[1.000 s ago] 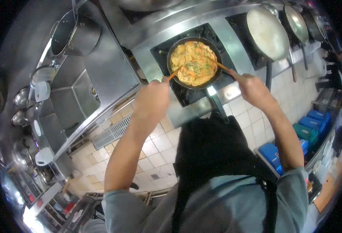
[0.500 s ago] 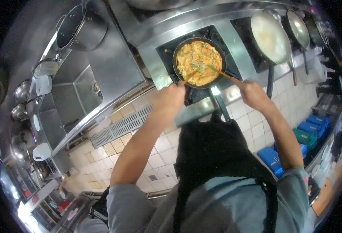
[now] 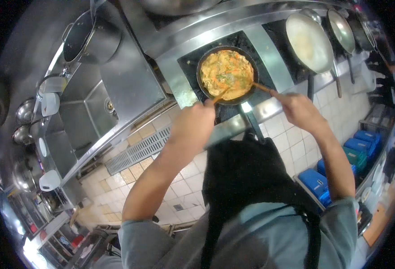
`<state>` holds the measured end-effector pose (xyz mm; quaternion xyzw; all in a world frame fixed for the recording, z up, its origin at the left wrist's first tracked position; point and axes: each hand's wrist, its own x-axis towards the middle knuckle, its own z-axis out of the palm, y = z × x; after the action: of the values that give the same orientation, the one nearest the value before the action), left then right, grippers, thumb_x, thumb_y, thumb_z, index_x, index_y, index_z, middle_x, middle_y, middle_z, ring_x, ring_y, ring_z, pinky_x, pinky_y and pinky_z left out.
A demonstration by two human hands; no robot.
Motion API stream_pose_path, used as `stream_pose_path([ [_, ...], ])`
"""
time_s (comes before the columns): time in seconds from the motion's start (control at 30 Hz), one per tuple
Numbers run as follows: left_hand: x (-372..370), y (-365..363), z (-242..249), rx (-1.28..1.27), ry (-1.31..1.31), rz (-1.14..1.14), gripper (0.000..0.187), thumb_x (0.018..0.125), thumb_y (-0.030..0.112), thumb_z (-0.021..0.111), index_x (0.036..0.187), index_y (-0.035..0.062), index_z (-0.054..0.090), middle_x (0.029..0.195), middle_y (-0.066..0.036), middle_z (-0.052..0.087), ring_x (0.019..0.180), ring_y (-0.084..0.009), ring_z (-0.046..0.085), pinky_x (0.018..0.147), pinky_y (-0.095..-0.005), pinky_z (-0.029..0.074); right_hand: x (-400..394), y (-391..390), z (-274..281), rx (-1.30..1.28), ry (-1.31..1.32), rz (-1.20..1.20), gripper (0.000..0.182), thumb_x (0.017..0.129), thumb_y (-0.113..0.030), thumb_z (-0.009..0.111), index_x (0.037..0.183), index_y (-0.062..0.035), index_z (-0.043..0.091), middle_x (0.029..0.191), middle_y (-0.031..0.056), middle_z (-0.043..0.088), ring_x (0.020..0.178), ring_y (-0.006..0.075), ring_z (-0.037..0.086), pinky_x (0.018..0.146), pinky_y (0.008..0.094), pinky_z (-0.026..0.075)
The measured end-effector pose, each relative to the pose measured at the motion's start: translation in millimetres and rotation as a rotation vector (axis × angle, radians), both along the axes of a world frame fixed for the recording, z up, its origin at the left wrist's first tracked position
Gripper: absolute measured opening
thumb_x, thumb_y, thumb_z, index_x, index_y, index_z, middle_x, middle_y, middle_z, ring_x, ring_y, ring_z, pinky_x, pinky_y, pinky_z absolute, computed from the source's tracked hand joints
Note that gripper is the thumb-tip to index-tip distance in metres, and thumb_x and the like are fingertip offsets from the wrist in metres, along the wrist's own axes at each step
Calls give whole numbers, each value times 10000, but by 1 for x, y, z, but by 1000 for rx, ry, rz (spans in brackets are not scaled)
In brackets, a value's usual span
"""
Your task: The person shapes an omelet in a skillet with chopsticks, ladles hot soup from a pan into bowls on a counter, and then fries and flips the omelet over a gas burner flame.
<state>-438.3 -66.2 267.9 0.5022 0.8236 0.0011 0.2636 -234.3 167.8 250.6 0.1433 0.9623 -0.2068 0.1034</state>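
Note:
A round black frying pan [image 3: 199, 75] sits on the stove, its handle [image 3: 253, 123] pointing back at me. Spread across it is a yellow, egg-like pancake [image 3: 226, 71] with orange and green shreds. My left hand [image 3: 194, 123], closed and somewhat blurred, grips a thin wooden stick [image 3: 220, 96] whose tip reaches the food's near-left edge. A second wooden stick [image 3: 263, 87] is in my closed right hand [image 3: 299, 110], its tip at the pan's right edge. The exact kind of these sticks cannot be made out.
Right of the burner stand a large pale-coated pan [image 3: 310, 45] and a steel pan [image 3: 341, 31], handles sticking out over the front. To the left are a steel sink [image 3: 83, 112] and a deep pot [image 3: 105, 40]. Blue packages [image 3: 313, 180] sit low on the right.
Both stick tips have moved apart from the pancake's middle: the right one to the pan's right edge, the left one towards the near-left edge. My right hand has shifted slightly right.

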Motion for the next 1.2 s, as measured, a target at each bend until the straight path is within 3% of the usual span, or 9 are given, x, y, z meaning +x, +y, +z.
stream_pose_path([
  [0.07, 2, 8, -8, 169, 16, 5, 269, 871, 13, 505, 1113, -20, 617, 891, -210, 669, 817, -383, 688, 717, -468, 563, -1, 11, -10, -2, 82, -17, 482, 809, 14, 556, 1286, -44, 596, 742, 221, 636, 707, 388, 639, 660, 491, 514],
  [0.17, -8, 27, -54, 18, -36, -23, 282, 871, 17, 506, 1128, -12, 618, 895, -226, 666, 815, -388, 685, 715, -471, 561, -7, 17, -41, 102, -30, 17, 479, 806, 18, 561, 1281, -38, 596, 754, 225, 634, 710, 392, 637, 666, 492, 513],
  [0.3, -14, 5, 3, 83, 81, 119, 292, 888, 29, 507, 1153, 6, 626, 852, -238, 667, 815, -401, 679, 737, -493, 557, -10, 11, -9, 18, 68, -19, 492, 800, 19, 565, 1287, -49, 594, 770, 232, 634, 705, 395, 635, 670, 494, 514],
  [0.5, -56, 12, -50, 101, 106, 95, 329, 901, 45, 504, 1205, 60, 627, 871, -229, 677, 827, -399, 682, 747, -491, 559, -52, -19, -45, -6, 156, 52, 539, 779, 10, 586, 1312, -71, 575, 804, 224, 655, 782, 385, 659, 708, 480, 538],
  [0.6, -60, 18, -36, 39, 124, 100, 213, 882, 41, 540, 1055, 10, 662, 902, -210, 689, 845, -370, 698, 747, -460, 568, -60, -8, -41, -26, 107, 76, 558, 765, 17, 602, 1319, -33, 557, 807, 222, 665, 793, 388, 658, 714, 477, 538],
  [0.7, -41, 26, -2, 80, 61, 144, 274, 888, 33, 502, 1110, 13, 662, 913, -246, 685, 849, -399, 690, 757, -488, 565, -32, 12, -23, -58, 156, -23, 568, 769, 17, 606, 1332, -26, 544, 805, 225, 661, 789, 397, 652, 714, 486, 532],
  [0.87, -41, 73, -73, 151, 60, 60, 259, 880, 45, 510, 1079, 17, 675, 974, -239, 689, 876, -395, 690, 792, -491, 561, -24, 19, -70, 13, 100, -114, 551, 811, 13, 573, 1356, -54, 530, 794, 239, 646, 758, 414, 644, 700, 489, 524],
  [1.07, -24, 40, -20, 119, 89, 62, 207, 882, 55, 530, 1032, -3, 660, 950, -195, 701, 866, -375, 699, 759, -466, 570, -15, 13, -44, 8, 191, -100, 561, 795, 24, 562, 1349, -64, 540, 786, 239, 650, 751, 414, 653, 683, 503, 523],
  [1.2, -11, 8, -36, -4, 68, 113, 336, 886, 26, 500, 1197, 42, 624, 901, -203, 681, 844, -383, 687, 746, -498, 551, 6, -1, -47, -34, 69, -115, 542, 776, 59, 549, 1311, -26, 571, 800, 242, 641, 741, 405, 647, 695, 491, 510],
])
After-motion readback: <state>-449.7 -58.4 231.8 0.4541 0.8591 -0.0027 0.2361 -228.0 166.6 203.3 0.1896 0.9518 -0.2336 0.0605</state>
